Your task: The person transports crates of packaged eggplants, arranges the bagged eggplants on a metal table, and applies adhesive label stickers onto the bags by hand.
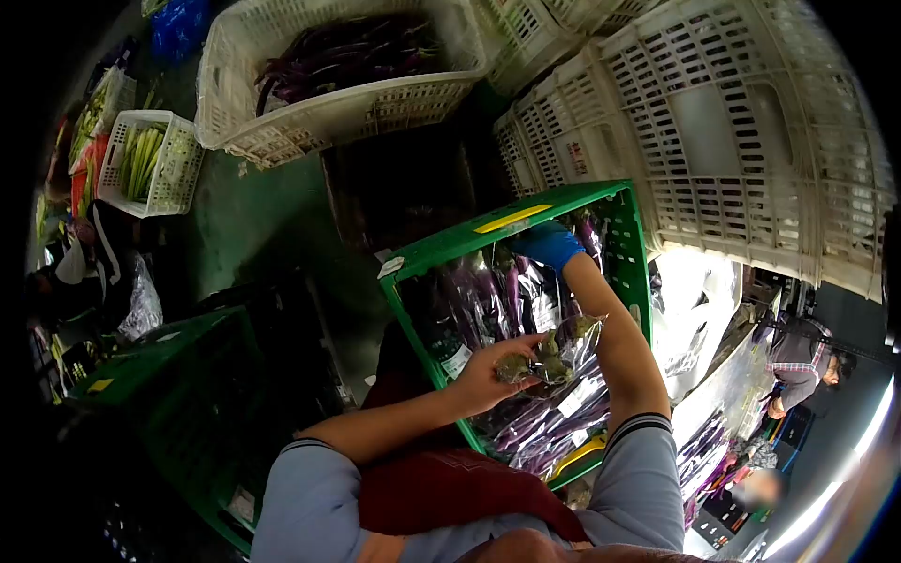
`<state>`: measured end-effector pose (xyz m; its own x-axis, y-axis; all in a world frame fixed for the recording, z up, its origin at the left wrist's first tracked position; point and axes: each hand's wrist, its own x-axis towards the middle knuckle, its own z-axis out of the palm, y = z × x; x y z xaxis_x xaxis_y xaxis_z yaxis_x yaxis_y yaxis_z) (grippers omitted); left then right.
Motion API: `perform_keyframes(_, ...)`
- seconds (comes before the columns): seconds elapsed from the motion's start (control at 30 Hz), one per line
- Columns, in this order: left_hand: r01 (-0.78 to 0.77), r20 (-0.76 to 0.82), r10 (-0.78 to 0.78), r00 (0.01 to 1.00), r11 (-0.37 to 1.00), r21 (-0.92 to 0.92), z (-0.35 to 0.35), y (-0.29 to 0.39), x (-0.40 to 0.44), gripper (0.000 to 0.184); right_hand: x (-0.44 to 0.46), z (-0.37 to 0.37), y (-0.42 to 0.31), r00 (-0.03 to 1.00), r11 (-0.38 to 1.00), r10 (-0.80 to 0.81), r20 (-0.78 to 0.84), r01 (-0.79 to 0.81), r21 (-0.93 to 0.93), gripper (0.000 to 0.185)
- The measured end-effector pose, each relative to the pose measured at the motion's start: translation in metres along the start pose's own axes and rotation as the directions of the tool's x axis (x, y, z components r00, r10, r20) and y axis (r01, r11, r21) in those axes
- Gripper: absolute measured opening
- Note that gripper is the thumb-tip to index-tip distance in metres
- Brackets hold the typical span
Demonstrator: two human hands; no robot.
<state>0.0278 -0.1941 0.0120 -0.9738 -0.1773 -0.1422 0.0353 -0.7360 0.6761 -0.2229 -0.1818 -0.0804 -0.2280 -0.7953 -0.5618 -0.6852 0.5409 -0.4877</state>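
A green plastic crate [511, 228] stands tilted in front of me, holding bagged long purple eggplants [479, 291]. My left hand [493, 380] is bare and closed around the stem end of a clear bag of eggplants [554, 361], above the crate's contents. My right hand [549, 246] wears a blue glove and reaches inside the crate near its far rim; its fingers are hidden in shadow and behind the rim.
A white crate of loose eggplants [347, 108] stands beyond the green crate. Stacked white crates [694, 122] rise at the right. A green crate [169, 413] is at lower left, a small vegetable crate [183, 169] at far left. Another person [802, 361] is at far right.
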Motion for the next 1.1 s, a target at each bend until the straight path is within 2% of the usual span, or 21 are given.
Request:
perform_keyframes(0.07,-0.001,-0.02,0.002,1.0,0.997,0.08,-0.004,0.0,0.002,0.025,-0.012,-0.024,-0.027,0.997,0.999,0.043,0.064,-0.044,0.024,0.054)
perform_keyframes(0.17,-0.004,-0.035,0.01,0.999,0.986,0.165,-0.011,-0.006,0.006,0.03,-0.028,-0.023,-0.009,0.986,0.979,-0.155,0.062,0.162,-0.126,0.059)
perform_keyframes(0.2,-0.007,-0.039,0.014,0.999,0.982,0.188,-0.013,-0.007,0.007,0.033,-0.035,-0.023,-0.011,0.98,0.976,-0.197,0.009,0.197,-0.097,0.058)
perform_keyframes(0.3,-0.011,-0.122,0.038,0.992,0.976,0.217,-0.016,-0.004,0.014,0.056,-0.059,-0.035,-0.018,0.965,0.964,-0.26,0.029,0.261,-0.057,0.045)
perform_keyframes(0.33,0.008,-0.197,0.001,0.98,0.999,0.046,-0.015,-0.006,0.02,0.085,-0.059,-0.044,-0.022,0.92,0.922,-0.387,0.059,0.385,0.049,0.034)
perform_keyframes(0.43,0.265,-0.207,-0.273,0.94,0.962,-0.064,-0.022,0.016,0.028,0.101,-0.077,-0.056,-0.037,0.851,0.81,-0.525,-0.021,0.507,0.294,0.025)
perform_keyframes(0.47,0.314,-0.137,-0.324,0.936,0.945,-0.092,-0.023,0.017,0.03,0.105,-0.081,-0.058,-0.039,0.852,0.811,-0.523,-0.006,0.5,0.305,0.019)
perform_keyframes(0.57,0.154,0.028,-0.166,0.986,0.958,0.244,-0.024,-0.007,0.031,0.102,-0.088,-0.044,-0.027,0.931,0.822,-0.362,-0.048,0.343,0.455,0.02)
perform_keyframes(0.6,0.11,-0.032,-0.105,0.994,0.956,0.272,-0.015,-0.002,0.028,0.097,-0.089,-0.053,-0.037,0.947,0.877,-0.322,-0.024,0.307,0.369,0.021)
perform_keyframes(0.63,0.104,-0.042,-0.098,0.994,0.974,0.2,-0.009,-0.004,0.022,0.096,-0.085,-0.039,-0.026,0.994,0.852,-0.11,-0.027,0.108,0.511,0.022)
perform_keyframes(0.7,0.089,-0.068,-0.085,0.994,0.994,0.059,0.001,-0.007,0.009,0.094,-0.077,-0.028,-0.011,0.952,0.889,-0.181,-0.246,0.266,0.372,0.022)
perform_keyframes(0.73,0.113,-0.027,-0.112,0.993,0.993,0.046,0.006,-0.001,0.004,0.085,-0.07,-0.023,-0.006,0.965,0.881,-0.154,-0.214,0.232,0.413,0.024)
perform_keyframes(0.77,-0.307,0.172,0.26,0.95,0.872,0.381,-0.001,-0.011,0.004,0.072,-0.063,-0.018,-0.001,0.97,0.914,-0.149,-0.19,0.209,0.349,0.025)
perform_keyframes(0.83,-0.201,0.243,0.115,0.963,0.908,0.368,0.003,0.0,0.0,0.059,-0.051,-0.012,0.003,0.98,0.962,-0.137,-0.141,0.166,0.218,0.026)
perform_keyframes(0.87,-0.206,0.247,0.122,0.961,0.913,0.352,0.004,-0.002,-0.001,0.058,-0.048,-0.012,0.004,0.968,0.945,-0.195,-0.157,0.228,0.233,0.028)
perform_keyframes(0.97,-0.199,0.243,0.12,0.963,0.922,0.333,0.006,-0.003,-0.005,0.057,-0.044,-0.014,0.005,0.968,0.944,-0.209,-0.141,0.237,0.229,0.029)
perform_keyframes(1.0,-0.188,0.23,0.11,0.967,0.917,0.352,0.005,0.001,-0.003,0.056,-0.045,-0.018,0.001,0.979,0.902,-0.197,-0.053,0.202,0.383,0.032)
perform_keyframes(1.1,-0.144,0.194,0.076,0.978,0.917,0.371,0.001,0.0,-0.004,0.057,-0.058,-0.046,-0.03,0.99,0.967,-0.086,0.11,0.056,0.249,0.033)
